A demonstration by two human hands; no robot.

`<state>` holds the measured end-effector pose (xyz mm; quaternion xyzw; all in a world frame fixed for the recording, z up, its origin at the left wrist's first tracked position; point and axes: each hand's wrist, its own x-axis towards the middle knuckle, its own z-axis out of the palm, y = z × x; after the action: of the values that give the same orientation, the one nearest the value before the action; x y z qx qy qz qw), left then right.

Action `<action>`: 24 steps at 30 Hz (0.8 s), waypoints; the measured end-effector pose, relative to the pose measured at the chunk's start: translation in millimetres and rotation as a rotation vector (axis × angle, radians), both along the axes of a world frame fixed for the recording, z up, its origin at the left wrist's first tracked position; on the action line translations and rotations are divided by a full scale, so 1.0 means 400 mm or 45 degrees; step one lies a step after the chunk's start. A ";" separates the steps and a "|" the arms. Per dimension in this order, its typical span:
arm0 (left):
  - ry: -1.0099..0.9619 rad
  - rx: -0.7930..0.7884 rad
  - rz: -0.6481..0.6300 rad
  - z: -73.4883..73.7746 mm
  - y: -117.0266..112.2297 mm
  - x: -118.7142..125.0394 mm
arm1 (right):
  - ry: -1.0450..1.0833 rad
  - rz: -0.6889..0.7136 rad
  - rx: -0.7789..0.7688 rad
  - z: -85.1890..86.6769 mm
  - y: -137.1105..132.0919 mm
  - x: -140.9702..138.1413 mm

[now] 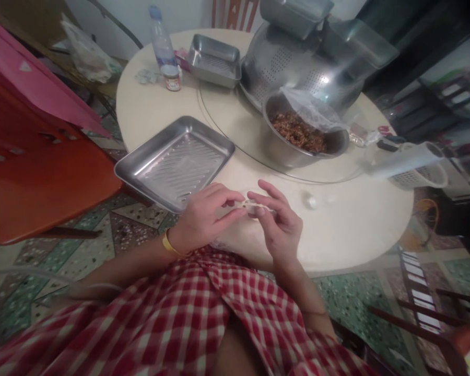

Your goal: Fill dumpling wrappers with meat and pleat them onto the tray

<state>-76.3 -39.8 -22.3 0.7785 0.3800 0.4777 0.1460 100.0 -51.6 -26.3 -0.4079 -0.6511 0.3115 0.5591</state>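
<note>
Over the near edge of the round table, my left hand (209,213) and my right hand (280,219) meet at a small pale dumpling (254,207). Thumb and fingers of both hands pinch its edges; dark specks show at its left end. Fingers cover part of it, so how far it is closed I cannot tell. Just left of my left hand lies a shallow metal tray (180,156) with a ridged bottom. To the right of my right hand, a small white lump (309,199) rests on the table. Beyond it stands a metal bowl (293,156) of brown minced filling (297,133), partly covered by plastic film.
Behind the bowl, a large upturned colander (282,62) carries metal pans. A deeper pan (214,60), a bottle (162,42) and a small jar (172,79) stand at the back left. At right are a film roll (409,159) and a white basket (426,175). An orange chair (50,183) stands left.
</note>
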 end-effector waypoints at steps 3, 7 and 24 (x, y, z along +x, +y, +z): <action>-0.021 0.057 -0.005 -0.004 -0.002 0.004 | 0.027 0.014 0.007 0.001 0.000 -0.005; -0.067 0.075 0.032 0.000 -0.005 0.011 | 0.032 -0.002 -0.004 0.004 0.001 -0.008; -0.003 0.031 0.129 -0.004 -0.001 -0.001 | -0.036 -0.047 0.057 -0.007 0.007 -0.004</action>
<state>-76.9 -40.3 -23.7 0.7595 0.4129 0.4900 0.1124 98.5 -48.7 -28.9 -0.4117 -0.6580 0.2807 0.5646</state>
